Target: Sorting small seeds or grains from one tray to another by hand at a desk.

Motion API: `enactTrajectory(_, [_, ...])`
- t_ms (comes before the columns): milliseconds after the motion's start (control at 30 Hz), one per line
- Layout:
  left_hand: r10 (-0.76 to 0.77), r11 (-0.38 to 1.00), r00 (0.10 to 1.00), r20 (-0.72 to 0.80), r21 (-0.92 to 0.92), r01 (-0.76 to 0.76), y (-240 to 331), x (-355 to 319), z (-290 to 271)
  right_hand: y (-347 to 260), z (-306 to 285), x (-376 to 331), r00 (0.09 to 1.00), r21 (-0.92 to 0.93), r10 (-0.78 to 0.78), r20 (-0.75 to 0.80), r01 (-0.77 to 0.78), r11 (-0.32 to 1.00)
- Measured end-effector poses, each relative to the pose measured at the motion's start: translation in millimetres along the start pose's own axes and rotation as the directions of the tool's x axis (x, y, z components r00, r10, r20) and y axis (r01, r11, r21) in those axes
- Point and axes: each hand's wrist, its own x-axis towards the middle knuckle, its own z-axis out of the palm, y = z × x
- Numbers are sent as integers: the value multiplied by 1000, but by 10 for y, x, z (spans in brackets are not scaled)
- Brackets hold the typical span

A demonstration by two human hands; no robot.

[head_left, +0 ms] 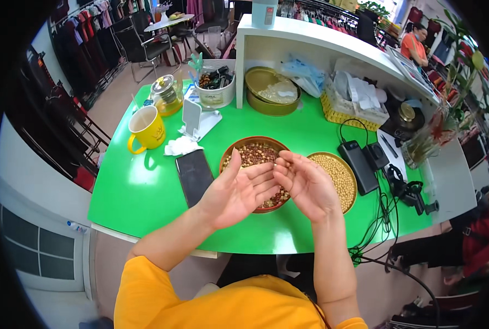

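Both my hands hover over a round red-brown bowl (253, 151) of mixed dark red and tan beans, hiding its lower middle. My left hand (238, 192) lies palm up and open, its thumb raised and its fingers stretched to the right. Facing it, my right hand (308, 186) is cupped, with bent fingers apart and no object visible in the palm. The fingertips of the two hands meet or nearly meet above the bowl. To the right, partly behind my right hand, sits a shallow round dish (338, 178) of pale yellow beans.
Left of the bowl lie a dark phone (194, 176), a crumpled tissue (182, 146), a phone stand (195, 120) and a yellow mug (146, 130). Farther back are a glass teapot (166, 96) and gold tins (272, 104). A black power bank (358, 164) and cables occupy the right.
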Motion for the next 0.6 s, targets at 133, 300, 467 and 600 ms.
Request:
enactTrajectory(133, [-7, 1000, 1000, 18, 8, 7, 58, 25, -59, -25, -85, 38, 998, 19, -37, 48, 36, 999])
enactTrajectory(300, [254, 960, 964, -76, 145, -241, 349, 51, -24, -201, -454, -8, 923, -396, -353, -157, 269, 878])
enactTrajectory(467, [442, 894, 879, -177, 169, -415, 529, -3, -56, -185, -415, 12, 780, -973, -615, 117, 213, 86])
enactTrajectory(600, [413, 907, 893, -176, 165, -387, 500, 3, -33, -135, -167, -9, 760, -949, -617, 202, -3, -314])
